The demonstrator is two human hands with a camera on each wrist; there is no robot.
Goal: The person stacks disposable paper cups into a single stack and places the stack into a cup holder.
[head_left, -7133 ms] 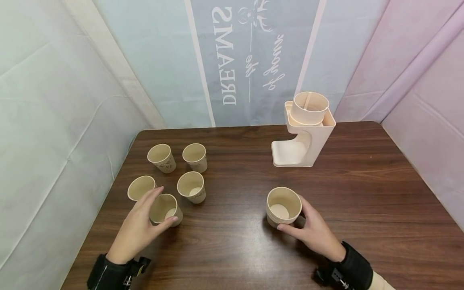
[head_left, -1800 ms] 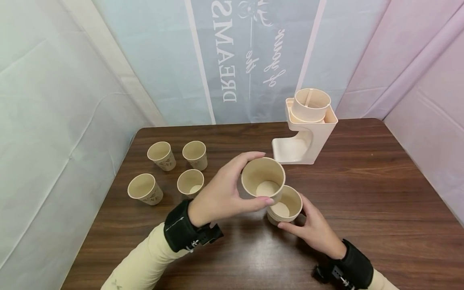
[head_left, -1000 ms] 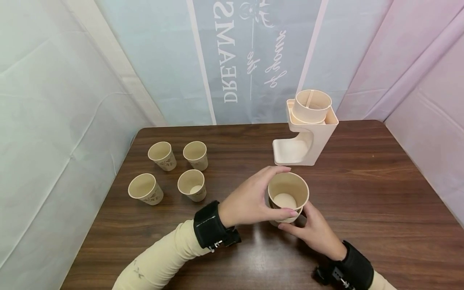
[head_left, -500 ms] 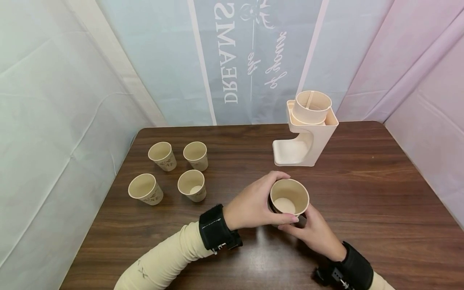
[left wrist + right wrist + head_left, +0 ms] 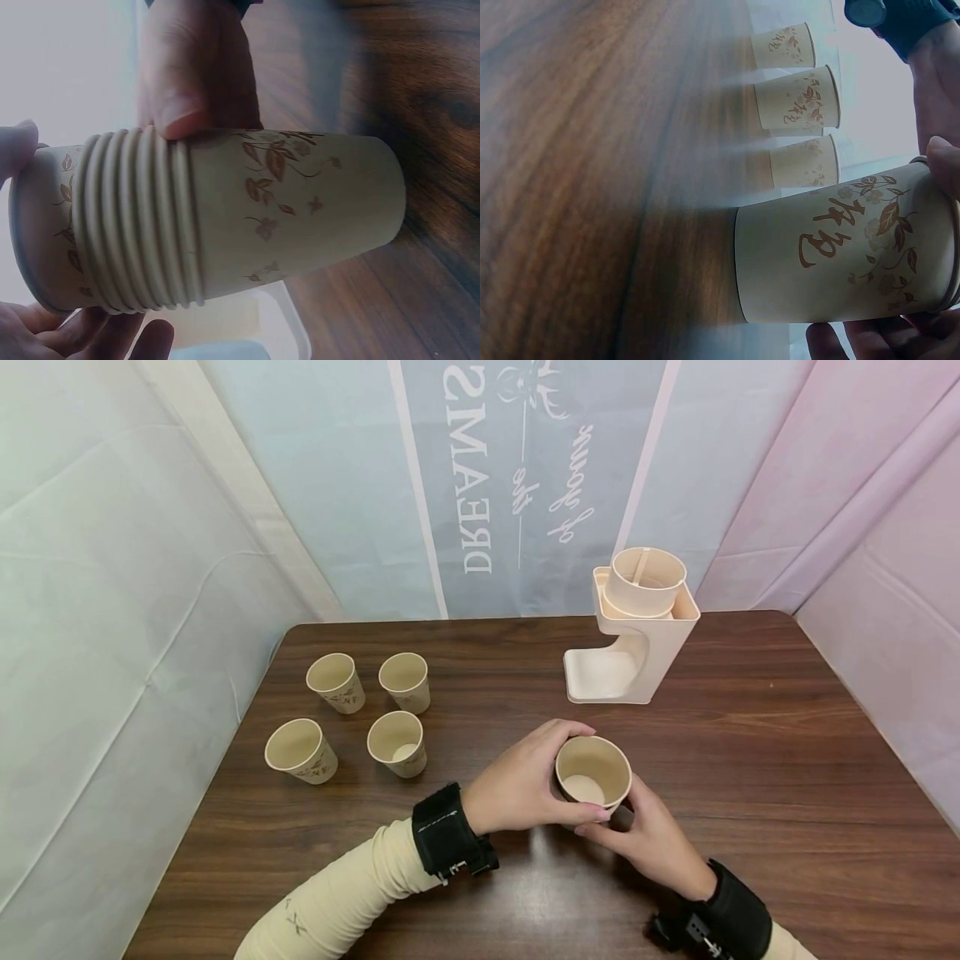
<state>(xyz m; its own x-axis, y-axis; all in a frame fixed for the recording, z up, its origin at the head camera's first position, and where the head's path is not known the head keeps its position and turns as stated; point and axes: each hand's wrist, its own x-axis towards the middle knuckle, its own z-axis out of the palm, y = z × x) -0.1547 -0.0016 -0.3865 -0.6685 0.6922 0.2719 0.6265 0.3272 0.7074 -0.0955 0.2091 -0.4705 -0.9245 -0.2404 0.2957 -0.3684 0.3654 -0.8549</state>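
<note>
At near right, the cup stack (image 5: 225,217) is gripped by the curled right hand (image 5: 654,839), its top cup (image 5: 593,772) by the curled left hand (image 5: 521,783).

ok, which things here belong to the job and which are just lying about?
Job, by the look of it:
cup stack
left hand, gripping the stack's top
right hand, holding it lower down
four single cups, similar print

Probably just around:
cream stand, untouched
round container in its top
printed backdrop

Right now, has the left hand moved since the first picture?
Yes: the left hand has moved right, nearer the cream stand, and now holds the top cup.
</note>
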